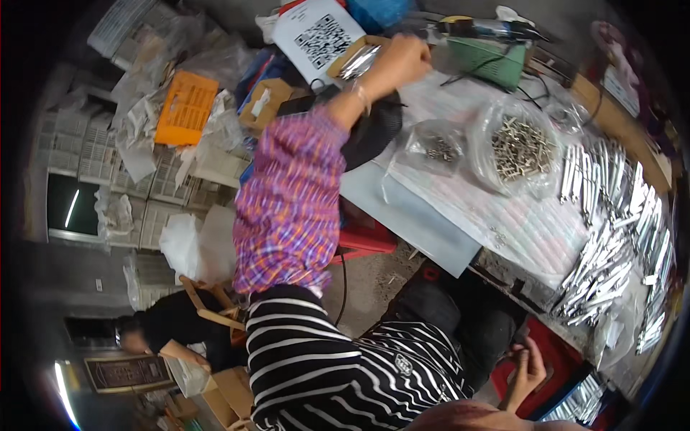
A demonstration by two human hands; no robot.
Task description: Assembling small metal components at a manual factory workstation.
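The left hand [399, 59], fingers closed, reaches into a small brown cardboard box of shiny metal pieces [353, 59]. Right of that box, many silvery pieces [611, 244] already lie in rows; bagged parts [519, 147] remain. The right hand [530, 366] rests low, its fingers probably loose.

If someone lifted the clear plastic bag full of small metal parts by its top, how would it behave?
The clear plastic bag of small metal parts would probably sag and lose its shape, since its thin film is crumpled and slack. It likely feels heavy for its size, being packed with metal pieces. The mouth looks open, so parts might spill if it tipped over the white quilted table cover.
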